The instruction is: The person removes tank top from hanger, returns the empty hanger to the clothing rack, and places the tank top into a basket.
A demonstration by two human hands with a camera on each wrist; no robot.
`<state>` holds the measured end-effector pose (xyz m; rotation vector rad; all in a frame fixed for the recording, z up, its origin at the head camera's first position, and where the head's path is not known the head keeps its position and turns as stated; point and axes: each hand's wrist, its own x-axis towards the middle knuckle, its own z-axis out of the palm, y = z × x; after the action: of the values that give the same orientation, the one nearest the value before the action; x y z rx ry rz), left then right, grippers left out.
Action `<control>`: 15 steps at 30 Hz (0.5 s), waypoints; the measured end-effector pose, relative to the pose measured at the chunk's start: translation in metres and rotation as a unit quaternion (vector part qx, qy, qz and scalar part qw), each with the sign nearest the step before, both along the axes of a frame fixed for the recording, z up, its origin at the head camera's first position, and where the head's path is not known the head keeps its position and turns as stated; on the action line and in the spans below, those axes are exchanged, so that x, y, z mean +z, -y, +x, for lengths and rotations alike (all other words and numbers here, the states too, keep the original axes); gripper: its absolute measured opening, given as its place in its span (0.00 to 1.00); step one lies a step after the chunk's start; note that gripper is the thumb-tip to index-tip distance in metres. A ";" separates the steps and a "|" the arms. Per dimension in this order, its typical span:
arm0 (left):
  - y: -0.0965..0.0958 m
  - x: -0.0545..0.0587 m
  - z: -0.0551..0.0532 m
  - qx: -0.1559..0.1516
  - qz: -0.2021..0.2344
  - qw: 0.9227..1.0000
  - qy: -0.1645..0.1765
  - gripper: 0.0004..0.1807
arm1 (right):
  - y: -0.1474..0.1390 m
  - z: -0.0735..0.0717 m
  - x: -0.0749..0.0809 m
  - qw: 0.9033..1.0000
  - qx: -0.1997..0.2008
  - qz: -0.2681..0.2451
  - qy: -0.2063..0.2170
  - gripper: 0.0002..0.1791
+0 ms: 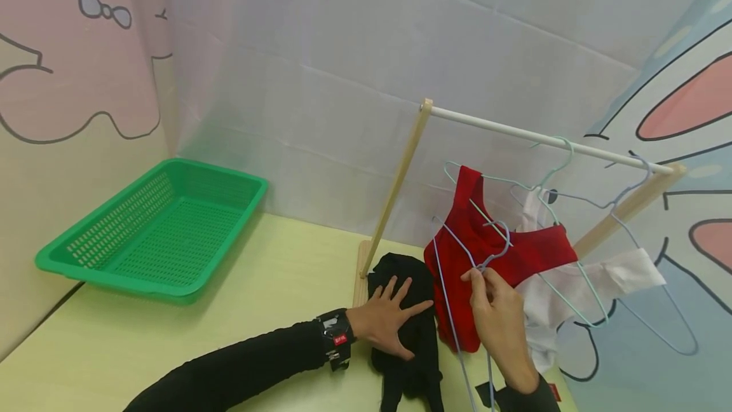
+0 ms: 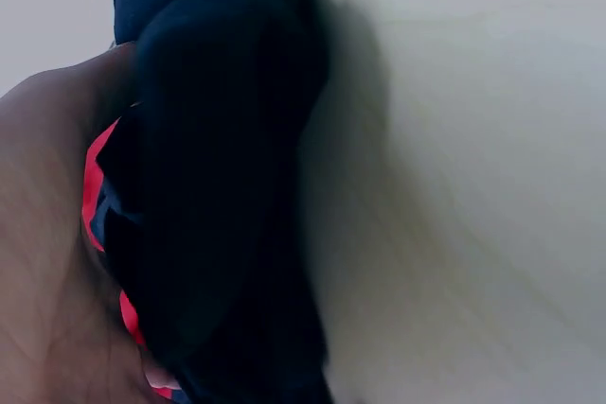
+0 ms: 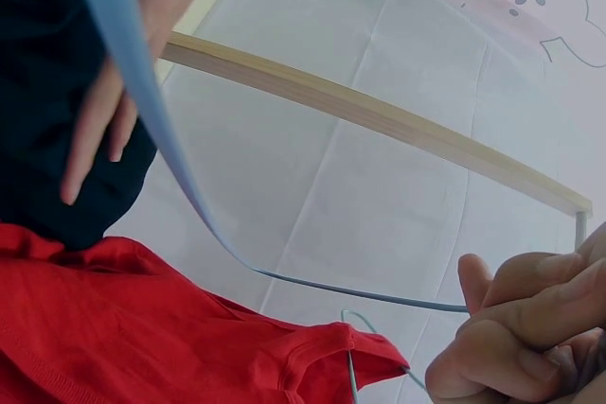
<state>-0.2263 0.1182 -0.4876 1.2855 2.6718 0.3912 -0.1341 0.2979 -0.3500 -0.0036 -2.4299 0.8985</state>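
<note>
My left hand (image 1: 384, 320) lies on a black garment (image 1: 420, 345) on the table, fingers spread wide. Two narrow strap-like ends of the garment point toward me. In the left wrist view, the dark cloth (image 2: 227, 167) bulges beside the hand. With thumb and fingers my right hand (image 1: 500, 320) pinches a light blue hanger (image 1: 508, 237) just below its hook. That hanger carries no garment and overlaps a red sleeveless top (image 1: 537, 250) behind it. The right wrist view shows the hanger's blue wire (image 3: 170, 144) running to the pinching fingers (image 3: 530, 276).
A small rack with a white rod (image 1: 497, 124) and wooden legs (image 1: 397, 189) stands at the right. From it hang the red top on a green hanger (image 1: 563, 151) and a white garment (image 1: 617, 275) on another blue one. A green basket (image 1: 231, 240) sits at the left.
</note>
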 end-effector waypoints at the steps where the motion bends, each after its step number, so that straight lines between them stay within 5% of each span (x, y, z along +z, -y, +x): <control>1: -0.001 -0.001 0.001 0.003 -0.009 1.000 -0.008 0.59 | 0.000 0.000 -0.001 1.000 0.000 -0.001 -0.001 0.13; 7: -0.008 -0.008 0.005 0.028 -0.058 0.997 -0.047 0.60 | 0.000 0.001 -0.002 1.000 0.004 -0.003 -0.008 0.13; 15: -0.013 -0.012 0.004 0.039 -0.084 0.994 -0.059 0.60 | -0.001 -0.001 -0.004 1.000 0.000 -0.008 0.008 0.13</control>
<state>-0.2225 0.1314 -0.4994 1.1926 2.7900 0.0992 -0.1346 0.2984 -0.3542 -0.0158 -2.4378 0.9215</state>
